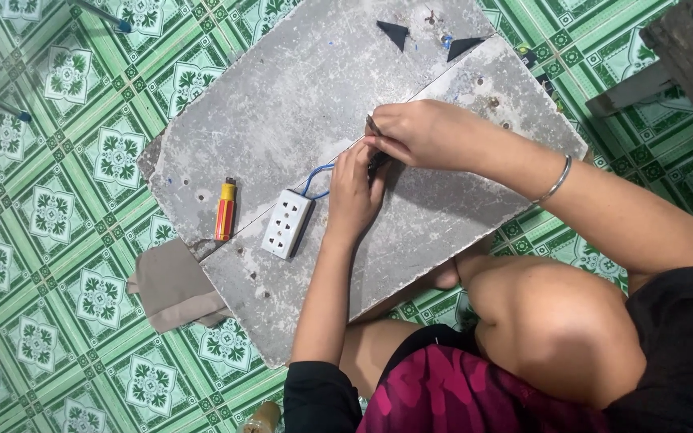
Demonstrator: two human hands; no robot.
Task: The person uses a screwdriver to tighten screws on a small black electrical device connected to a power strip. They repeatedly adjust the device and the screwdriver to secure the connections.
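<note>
Seen from above, the person's left hand [352, 188] sits at the centre of the view, fingers curled closed and pinching, its bare forearm running down toward six o'clock. The right hand [421, 132] lies just beyond it, toward one o'clock, touching it, fingers also pinched shut. Its forearm stretches away toward four o'clock, and a bare bent knee shows below.

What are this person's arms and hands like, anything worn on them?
Both arms are bare below short black sleeves. The right wrist carries a thin silver bangle. The left hand and right hand wear no gloves; no rings are visible.
</note>
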